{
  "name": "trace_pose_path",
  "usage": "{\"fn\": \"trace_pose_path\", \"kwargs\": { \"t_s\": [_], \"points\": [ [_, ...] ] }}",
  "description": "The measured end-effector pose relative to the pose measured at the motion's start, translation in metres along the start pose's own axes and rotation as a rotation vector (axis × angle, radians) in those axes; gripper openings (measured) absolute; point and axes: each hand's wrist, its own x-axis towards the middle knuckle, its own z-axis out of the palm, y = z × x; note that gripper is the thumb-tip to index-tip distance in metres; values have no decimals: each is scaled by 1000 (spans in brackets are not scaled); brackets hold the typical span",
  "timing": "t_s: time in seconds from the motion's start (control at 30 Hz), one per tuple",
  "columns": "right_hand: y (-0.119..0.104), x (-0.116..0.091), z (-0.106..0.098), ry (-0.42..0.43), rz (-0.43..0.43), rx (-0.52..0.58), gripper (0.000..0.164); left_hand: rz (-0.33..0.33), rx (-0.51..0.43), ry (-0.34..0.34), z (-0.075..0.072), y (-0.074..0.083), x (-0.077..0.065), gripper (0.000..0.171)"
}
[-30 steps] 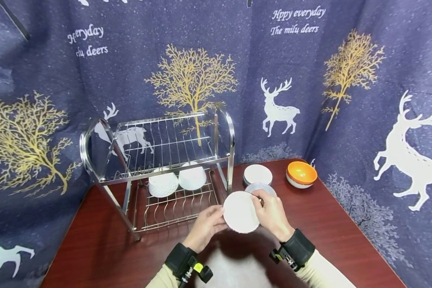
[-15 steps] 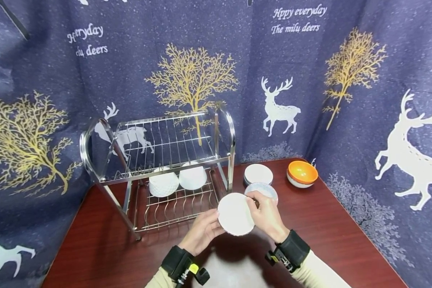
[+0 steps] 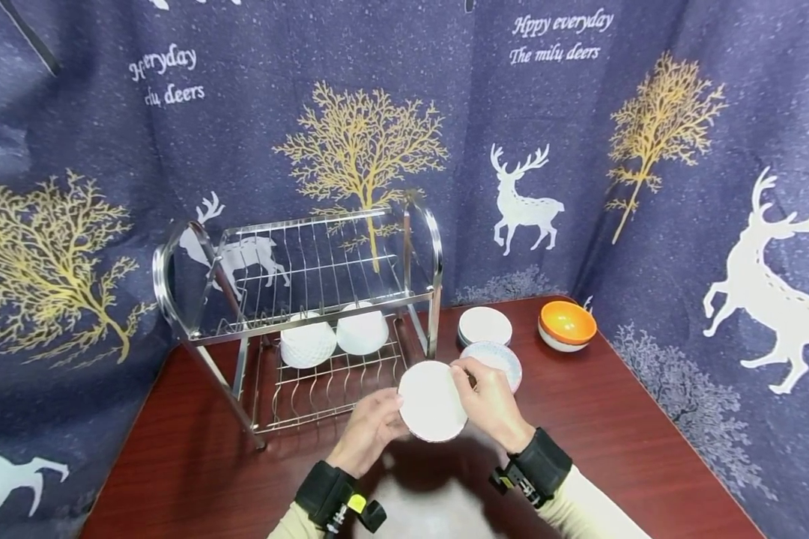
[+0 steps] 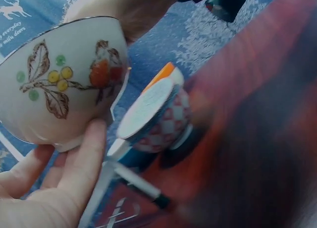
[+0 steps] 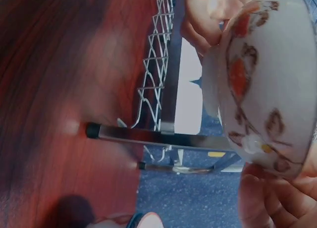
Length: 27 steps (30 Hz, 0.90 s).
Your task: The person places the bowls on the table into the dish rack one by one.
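White inside, printed with leaves and fruit outside: a bowl (image 3: 433, 401), held in the air above the reddish-brown tabletop (image 3: 613, 434), mouth facing up into the head view. Pinched at the right rim by the right hand (image 3: 491, 400), with thumb and fingers closed to about the thickness of the wall. Steadied from the left by the left hand (image 3: 369, 430), fingers spread partway and curved about the side and foot. Compared with a second ago, shifted slightly leftward with both hands, leaving the patterned bowl (image 3: 495, 358) behind more exposed. Means, by appearances, a carry in progress: nearer the front right post of the metal rack (image 3: 434, 322), not yet set down. On the lower tier, side by side, a textured white bowl (image 3: 308, 344) and a plain white bowl (image 3: 362, 332). Farther right, on the tabletop, a white-mouthed bowl (image 3: 485, 326) and an orange bowl (image 3: 568, 322).
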Motion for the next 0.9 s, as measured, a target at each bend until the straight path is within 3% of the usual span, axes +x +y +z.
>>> {"fn": "trace_pose_path", "kwargs": {
  "t_s": [0.13, 0.37, 0.47, 0.73, 0.9],
  "points": [
    [-1, 4, 5, -1, 25, 17, 18, 20, 80, 68, -6, 13, -2, 36],
    [-2, 12, 20, 13, 105, 78, 14, 62, 127, 156, -16, 35, -6, 33],
    [-1, 14, 27, -4, 142, 100, 20, 84, 149, 210, -18, 42, -6, 34],
    [4, 14, 38, -21, 171, 102, 26, 104, 214, 443, -19, 49, 1, 39],
    [3, 16, 41, -47, 193, 115, 27, 122, 443, 628, -17, 46, 8, 47]
  ]
}}
